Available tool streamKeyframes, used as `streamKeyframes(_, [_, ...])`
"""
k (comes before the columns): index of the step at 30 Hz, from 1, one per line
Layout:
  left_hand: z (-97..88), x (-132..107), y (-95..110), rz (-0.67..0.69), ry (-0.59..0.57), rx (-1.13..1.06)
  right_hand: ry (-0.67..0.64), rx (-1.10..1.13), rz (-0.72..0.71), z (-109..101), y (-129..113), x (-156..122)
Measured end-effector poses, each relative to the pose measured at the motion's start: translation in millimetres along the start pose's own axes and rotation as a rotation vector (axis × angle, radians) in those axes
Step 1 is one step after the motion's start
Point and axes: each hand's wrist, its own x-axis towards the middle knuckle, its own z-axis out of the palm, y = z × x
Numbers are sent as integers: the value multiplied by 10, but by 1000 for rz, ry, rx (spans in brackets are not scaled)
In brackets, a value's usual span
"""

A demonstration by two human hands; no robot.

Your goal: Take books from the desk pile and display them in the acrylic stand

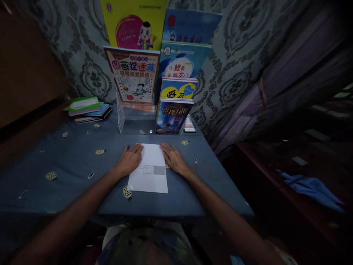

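A white sheet or thin booklet (150, 184), with small print and a grey box across its middle, lies flat on the cloth-covered table in front of me. Against its left edge rests my left hand (130, 159), fingers stretched out flat toward the upper corner. On the opposite side, my right hand (173, 158) lies with fingers extended, the tips touching the upper right edge. Neither hand grips anything. Just beyond stands a clear acrylic rack (138, 123) of picture books, a dark blue book (174, 117) lowest at the right.
A small pile of books (89, 110) lies at the back left of the table (74, 162). Patterned wallpaper (93, 79) rises behind the rack. To the right hangs a purplish curtain (248, 95), and a blue cloth (311, 189) lies on a dark lower surface.
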Motion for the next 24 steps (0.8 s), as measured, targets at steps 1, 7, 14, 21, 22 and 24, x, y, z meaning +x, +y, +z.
streamKeyframes(1, [3, 2, 0, 3, -1, 0, -2, 0, 2, -4, -4, 2])
streamKeyframes(7, [10, 4, -15, 14, 3, 19, 2, 54, -3, 4, 3, 18])
streamKeyframes(14, [-58, 183, -21, 170, -114, 9, 16, 97, 6, 13, 104, 33])
streamKeyframes(21, [13, 304, 156, 464, -174, -91, 10, 122, 7, 4, 111, 48])
streamKeyframes(22, [19, 277, 192, 503, -179, -112, 3, 116, 12, 3, 106, 50])
streamKeyframes(24, [11, 186, 268, 573, -187, -154, -6, 104, 24, 0, 94, 52])
